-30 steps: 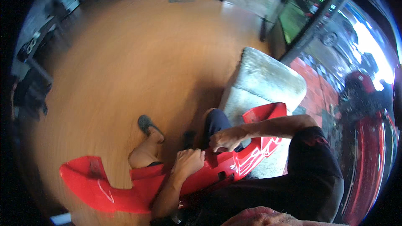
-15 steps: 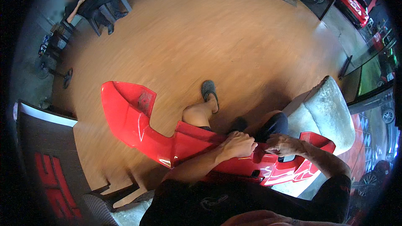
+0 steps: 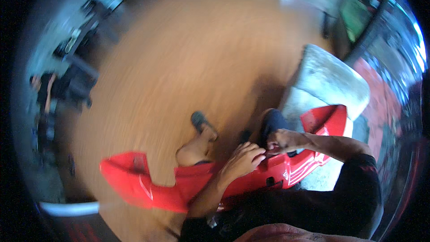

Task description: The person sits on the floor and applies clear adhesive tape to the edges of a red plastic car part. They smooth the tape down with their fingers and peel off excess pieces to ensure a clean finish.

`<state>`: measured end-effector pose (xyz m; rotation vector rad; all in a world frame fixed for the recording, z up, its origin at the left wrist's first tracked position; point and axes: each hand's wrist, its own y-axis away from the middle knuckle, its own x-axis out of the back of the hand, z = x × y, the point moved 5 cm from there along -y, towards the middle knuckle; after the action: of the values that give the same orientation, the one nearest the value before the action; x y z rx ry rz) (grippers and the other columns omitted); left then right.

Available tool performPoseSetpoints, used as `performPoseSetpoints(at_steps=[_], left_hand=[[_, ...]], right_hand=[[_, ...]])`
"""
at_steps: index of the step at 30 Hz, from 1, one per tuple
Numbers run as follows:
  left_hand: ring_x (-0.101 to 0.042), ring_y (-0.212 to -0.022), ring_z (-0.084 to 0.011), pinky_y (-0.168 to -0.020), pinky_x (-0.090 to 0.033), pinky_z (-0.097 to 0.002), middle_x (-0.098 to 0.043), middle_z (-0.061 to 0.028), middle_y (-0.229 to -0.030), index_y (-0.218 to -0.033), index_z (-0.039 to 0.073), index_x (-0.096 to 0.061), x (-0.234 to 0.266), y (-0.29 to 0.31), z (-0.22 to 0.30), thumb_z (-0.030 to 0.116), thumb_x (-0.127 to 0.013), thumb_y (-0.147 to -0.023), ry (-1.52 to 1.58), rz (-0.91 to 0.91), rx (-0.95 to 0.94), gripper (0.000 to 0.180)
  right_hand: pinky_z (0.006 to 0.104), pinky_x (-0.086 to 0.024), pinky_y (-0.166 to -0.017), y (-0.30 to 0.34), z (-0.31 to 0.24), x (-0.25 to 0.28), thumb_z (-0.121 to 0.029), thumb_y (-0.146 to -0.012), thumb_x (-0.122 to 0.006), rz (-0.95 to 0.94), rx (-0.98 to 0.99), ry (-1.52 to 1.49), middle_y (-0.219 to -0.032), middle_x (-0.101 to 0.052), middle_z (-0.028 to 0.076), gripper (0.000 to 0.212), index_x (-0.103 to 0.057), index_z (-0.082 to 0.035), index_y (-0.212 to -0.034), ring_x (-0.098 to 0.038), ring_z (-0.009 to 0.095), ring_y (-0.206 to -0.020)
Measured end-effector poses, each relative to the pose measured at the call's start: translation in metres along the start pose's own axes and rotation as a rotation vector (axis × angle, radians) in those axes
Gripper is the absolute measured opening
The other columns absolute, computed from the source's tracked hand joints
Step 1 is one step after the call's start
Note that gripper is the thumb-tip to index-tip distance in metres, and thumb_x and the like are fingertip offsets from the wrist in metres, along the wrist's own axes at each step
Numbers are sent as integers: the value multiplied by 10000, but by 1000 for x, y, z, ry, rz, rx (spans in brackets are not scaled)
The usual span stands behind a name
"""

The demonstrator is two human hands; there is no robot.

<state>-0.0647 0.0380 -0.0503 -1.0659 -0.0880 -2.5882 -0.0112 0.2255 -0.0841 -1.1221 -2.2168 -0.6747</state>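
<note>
Your red panel (image 3: 244,184) runs left to right; your left hand (image 3: 244,157) and right hand (image 3: 283,140) curl midway, grip unclear.

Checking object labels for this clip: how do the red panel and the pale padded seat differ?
The red panel is glossy; the pale padded seat looks mottled. The red panel is long, with notched edges; the pale padded seat is blocky. Both reach the picture's right half.

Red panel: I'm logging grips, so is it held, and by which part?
The left hand and right hand are at the far edge of the panel, near its middle; blur hides whether either grips it.
</note>
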Motion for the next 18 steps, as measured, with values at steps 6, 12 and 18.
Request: performPoseSetpoints(at_steps=[6, 12, 18], left_hand=[[-634, -1171, -352, -1042, -488, -443, -704, -176, -1186, -1189, 8, -737, -22, -24, 11, 126, -601, -989, 105, -231, -134, 269], [-638, -1174, -329, -1063, -482, -408, -676, -179, -1215, -1236, -19, -712, -37, -42, -8, 79, -569, -993, 174, -372, -269, 299], [-661, -1112, -332, -1007, -516, -404, -690, -172, -1143, -1209, -23, -709, -40, -42, -28, 68, -585, -997, 232, -478, -216, 262]], right_hand=[[496, -542, -805, 36, 5, -20, -285, -1015, -645, 501, -158, -190, -918, -712, 200, 290, -707, -12, -940, -698, 405, -898], [553, -513, -838, 76, -5, -20, -278, -1056, -555, 1044, -605, -106, -922, -678, 276, 347, -655, 15, -899, -660, 481, -932], [547, -522, -819, 53, -1, -31, -308, -1051, -563, 1161, -629, -57, -909, -678, 261, 370, -646, 6, -874, -664, 467, -898]])
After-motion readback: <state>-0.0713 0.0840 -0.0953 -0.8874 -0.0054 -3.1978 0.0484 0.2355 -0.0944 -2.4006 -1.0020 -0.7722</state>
